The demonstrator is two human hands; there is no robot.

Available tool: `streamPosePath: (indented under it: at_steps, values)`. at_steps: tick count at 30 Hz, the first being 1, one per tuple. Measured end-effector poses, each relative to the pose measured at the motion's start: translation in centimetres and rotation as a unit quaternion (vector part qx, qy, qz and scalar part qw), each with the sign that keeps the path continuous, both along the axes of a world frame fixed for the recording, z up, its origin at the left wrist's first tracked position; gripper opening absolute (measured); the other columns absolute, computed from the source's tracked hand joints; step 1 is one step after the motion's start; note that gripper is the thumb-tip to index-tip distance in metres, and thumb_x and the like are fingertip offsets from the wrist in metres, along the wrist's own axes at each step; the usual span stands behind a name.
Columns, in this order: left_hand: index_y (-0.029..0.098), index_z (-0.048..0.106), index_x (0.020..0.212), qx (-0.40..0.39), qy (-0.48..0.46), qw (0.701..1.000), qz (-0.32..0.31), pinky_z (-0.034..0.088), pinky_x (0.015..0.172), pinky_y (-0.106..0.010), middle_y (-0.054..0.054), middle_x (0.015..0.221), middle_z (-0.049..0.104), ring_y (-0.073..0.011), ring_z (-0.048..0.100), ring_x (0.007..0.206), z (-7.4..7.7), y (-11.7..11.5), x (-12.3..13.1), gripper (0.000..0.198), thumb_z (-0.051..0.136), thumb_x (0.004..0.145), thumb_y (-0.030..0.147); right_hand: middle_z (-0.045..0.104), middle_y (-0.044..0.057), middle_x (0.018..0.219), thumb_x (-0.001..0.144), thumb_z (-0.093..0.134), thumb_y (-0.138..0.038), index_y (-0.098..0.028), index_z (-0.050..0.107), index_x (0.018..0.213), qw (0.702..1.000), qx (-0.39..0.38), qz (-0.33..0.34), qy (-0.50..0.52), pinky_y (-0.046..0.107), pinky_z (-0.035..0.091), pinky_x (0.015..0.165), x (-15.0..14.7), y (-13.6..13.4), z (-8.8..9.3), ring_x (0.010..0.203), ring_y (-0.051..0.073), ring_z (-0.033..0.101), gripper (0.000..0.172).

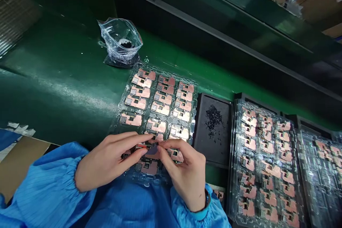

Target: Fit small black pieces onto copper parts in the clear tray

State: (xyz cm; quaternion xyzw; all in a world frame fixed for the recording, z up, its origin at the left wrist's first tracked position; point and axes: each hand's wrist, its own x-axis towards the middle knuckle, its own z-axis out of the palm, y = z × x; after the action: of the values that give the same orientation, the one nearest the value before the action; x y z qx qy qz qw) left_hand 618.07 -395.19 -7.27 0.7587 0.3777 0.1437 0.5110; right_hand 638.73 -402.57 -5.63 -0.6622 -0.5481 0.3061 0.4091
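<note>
My left hand [114, 158] holds a copper-coloured circuit board [153, 150] at its left side, thumb and fingers closed on it just above the tray. Fingertips of my right hand [184, 167] are pinched together at the board's right upper edge; whatever is between them is too small or hidden to make out. Beneath both hands lies a clear plastic tray [121, 128] with rows of similar boards [156, 125]. Right of that tray, a black tray [200, 142] carries a loose heap of tiny black parts [213, 117].
An open clear plastic bag [121, 41] with small black parts stands behind the tray on the green table [66, 85]. Further right are another board-filled clear tray [235, 171] and a third one [307, 171]. Stacked clear trays [16, 14] stand at far left, cardboard [26, 160] below.
</note>
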Motion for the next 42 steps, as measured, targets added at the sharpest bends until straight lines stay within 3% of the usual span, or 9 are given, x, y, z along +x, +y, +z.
streamPosePath:
  at_steps: [4,9,16,22,27,37,42]
  values:
    - [0.037,0.056,0.146,0.046,0.017,0.999,-0.007,0.054,0.063,-0.015,0.001,0.118,0.071,-0.0083,0.068,0.076,-0.1,-0.3,-0.2,0.039,0.052,0.107,0.038,0.074,-0.003,0.084,0.092,0.069,-0.014,-0.025,0.069,0.09,1.0,0.003,-0.007,-0.008,0.024,0.054,0.072,-0.2,0.1,-0.3,0.077,0.014,0.071,0.011]
    - [0.033,0.057,0.145,0.091,0.014,0.995,-0.028,0.053,0.067,-0.014,0.001,0.11,0.073,-0.0089,0.069,0.084,0.4,-0.1,-0.2,0.038,0.049,0.108,0.034,0.073,0.0,0.087,0.09,0.07,-0.017,-0.022,0.068,0.093,0.997,-0.044,-0.001,0.066,0.026,0.055,0.072,-0.1,0.4,-0.8,0.078,0.016,0.07,0.006]
    - [0.034,0.058,0.145,0.05,0.012,0.998,-0.029,0.055,0.062,-0.015,0.002,0.11,0.074,-0.0092,0.07,0.077,0.5,0.0,-0.4,0.039,0.051,0.107,0.035,0.072,0.0,0.08,0.095,0.065,-0.021,-0.021,0.073,0.094,0.995,-0.069,0.071,0.034,0.024,0.052,0.067,0.5,0.4,0.0,0.072,0.014,0.067,0.008]
    - [0.035,0.058,0.144,0.018,-0.012,1.0,-0.018,0.056,0.06,-0.014,0.0,0.111,0.073,-0.0089,0.07,0.074,0.6,-0.1,-0.5,0.039,0.052,0.106,0.034,0.072,0.0,0.08,0.095,0.066,-0.02,-0.021,0.073,0.094,0.997,-0.035,0.063,0.032,0.023,0.052,0.066,0.3,0.2,0.0,0.07,0.013,0.066,0.007]
    - [0.034,0.062,0.14,-0.009,-0.013,1.0,-0.01,0.056,0.057,-0.014,0.0,0.101,0.072,-0.0092,0.068,0.07,0.9,0.0,-0.3,0.037,0.054,0.105,0.037,0.073,0.001,0.081,0.094,0.066,-0.018,-0.022,0.072,0.092,0.998,-0.012,0.049,0.03,0.025,0.053,0.065,0.1,0.0,-0.2,0.072,0.015,0.068,0.008]
    - [0.034,0.063,0.141,0.016,-0.014,1.0,-0.002,0.051,0.051,-0.014,-0.001,0.108,0.074,-0.0091,0.065,0.067,1.3,-0.1,0.3,0.037,0.052,0.105,0.035,0.073,0.003,0.093,0.092,0.064,-0.008,-0.024,0.07,0.102,0.997,0.062,0.034,0.001,0.029,0.056,0.079,-0.5,-0.2,-1.0,0.086,0.017,0.07,0.019]
    - [0.036,0.064,0.139,0.015,-0.022,1.0,0.003,0.053,0.057,-0.012,0.001,0.105,0.074,-0.0089,0.068,0.074,1.3,0.0,0.2,0.037,0.054,0.104,0.032,0.072,0.002,0.086,0.096,0.063,-0.016,-0.024,0.069,0.095,0.997,0.001,0.015,0.074,0.027,0.055,0.073,-0.4,-0.2,-1.1,0.08,0.017,0.069,0.01]
